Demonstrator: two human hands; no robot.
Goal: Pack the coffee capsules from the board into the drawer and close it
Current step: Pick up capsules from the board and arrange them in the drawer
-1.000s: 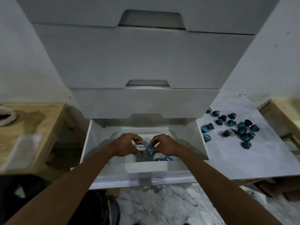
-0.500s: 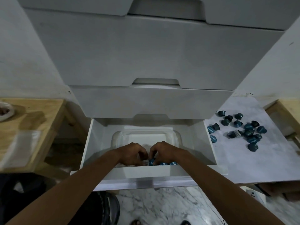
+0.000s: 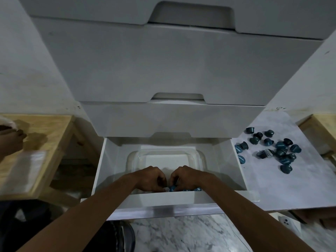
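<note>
Blue capsules are going low into the drawer; we are curling both hands, left and right, around them, so none roll.

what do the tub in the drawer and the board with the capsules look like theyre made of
Tub: probably clear plastic, glossy; the drawer floor shows through its walls. Board: a pale grey, marble-like veined surface, matte; real stone or laminate, I cannot tell. Capsules: dark teal, slight sheen, plastic or coated metal.
</note>
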